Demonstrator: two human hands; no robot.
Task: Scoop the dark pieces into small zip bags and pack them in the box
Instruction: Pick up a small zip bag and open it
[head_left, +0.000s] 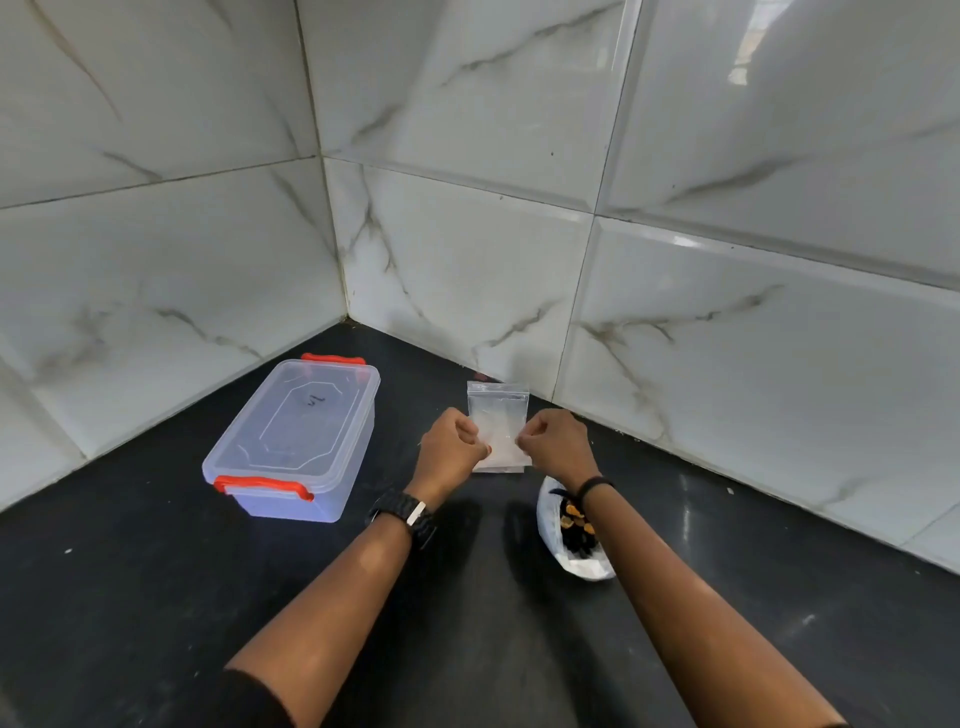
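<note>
A small clear zip bag (497, 410) is held up over the black counter, its top edge toward the wall. My left hand (451, 448) pinches its left side and my right hand (557, 437) pinches its right side. More clear bags seem to lie flat beneath it. Under my right forearm lies a white plastic bag (576, 564) with dark pieces (574, 540) and some orange bits in it. The clear plastic box (296, 439) with red clips stands to the left, lid on.
The black counter (156, 597) meets white marble-look tiled walls (467, 234) in a corner just behind the bags. A watch is on my left wrist and a black band on my right.
</note>
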